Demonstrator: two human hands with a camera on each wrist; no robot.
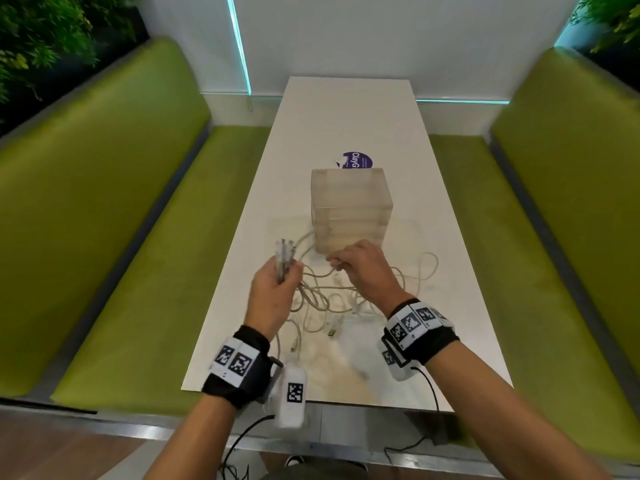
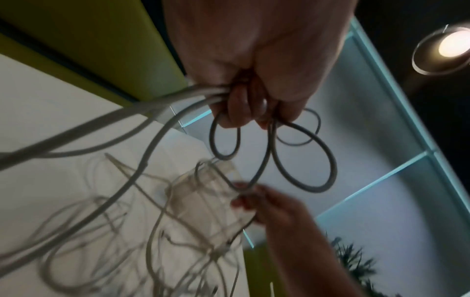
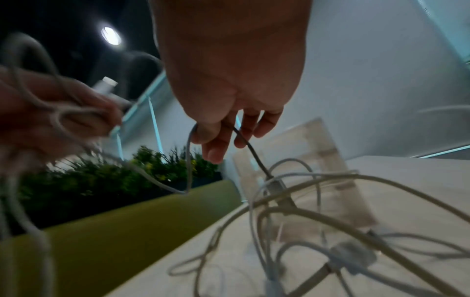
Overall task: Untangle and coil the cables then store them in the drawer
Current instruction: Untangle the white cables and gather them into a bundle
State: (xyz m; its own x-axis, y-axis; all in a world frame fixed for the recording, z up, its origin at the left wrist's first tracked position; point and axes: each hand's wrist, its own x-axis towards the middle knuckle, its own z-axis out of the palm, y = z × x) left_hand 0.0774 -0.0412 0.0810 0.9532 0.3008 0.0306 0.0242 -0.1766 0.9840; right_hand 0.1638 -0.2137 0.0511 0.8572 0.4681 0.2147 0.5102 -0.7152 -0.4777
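A tangle of white cables (image 1: 332, 296) lies on the white table (image 1: 346, 116) in front of a clear plastic drawer unit (image 1: 349, 209). My left hand (image 1: 273, 289) is raised above the table's left side and grips a bundle of cable ends with plugs (image 1: 285, 254) pointing up. In the left wrist view the fingers (image 2: 236, 112) hold several small cable loops (image 2: 302, 156). My right hand (image 1: 363, 268), just before the drawer unit, pinches a single cable strand (image 3: 251, 148) between thumb and fingers (image 3: 216, 148). That strand runs down into the tangle (image 3: 292, 211).
Green bench seats (image 1: 114, 237) flank the table on both sides. A purple round sticker (image 1: 356, 160) lies behind the drawer unit. Plants (image 1: 38, 36) stand behind the left bench. The far half of the table is bare.
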